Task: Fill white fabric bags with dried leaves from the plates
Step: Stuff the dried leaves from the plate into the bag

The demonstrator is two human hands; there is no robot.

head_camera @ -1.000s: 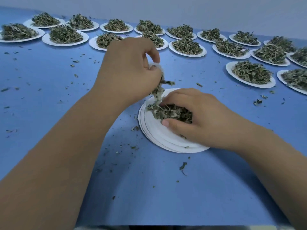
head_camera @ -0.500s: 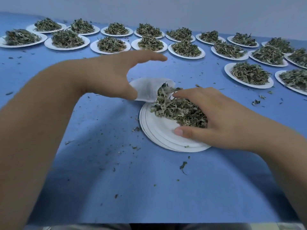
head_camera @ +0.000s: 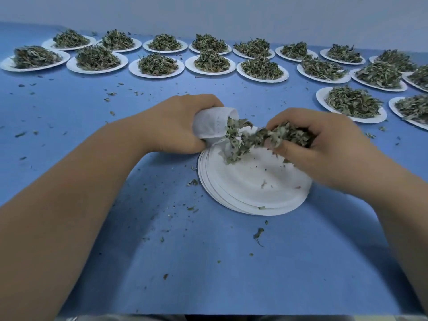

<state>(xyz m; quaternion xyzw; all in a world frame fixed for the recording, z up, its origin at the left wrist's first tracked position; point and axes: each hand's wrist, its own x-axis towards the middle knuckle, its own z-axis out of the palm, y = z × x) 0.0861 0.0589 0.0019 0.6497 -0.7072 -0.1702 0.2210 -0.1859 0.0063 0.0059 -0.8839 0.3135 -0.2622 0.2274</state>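
Observation:
My left hand [head_camera: 176,126] grips a white fabric bag [head_camera: 214,122] at the upper left rim of a stack of white paper plates [head_camera: 250,188]. The bag's mouth faces right, with leaves sticking out of it. My right hand [head_camera: 324,140] holds a bunch of dried leaves [head_camera: 275,135] just above the plate, right at the bag's mouth. A few leaves hang between hand and bag. Only small leaf bits lie on the top plate.
Several white plates heaped with dried leaves [head_camera: 159,64] stand in rows along the far side of the blue table [head_camera: 208,262] and down its right edge [head_camera: 352,104]. Leaf crumbs lie scattered around the plate stack.
My left hand closed around the bag and turned its mouth toward the plate. My right hand scooped the leaf pile up off the plate and brought it to the bag's mouth.

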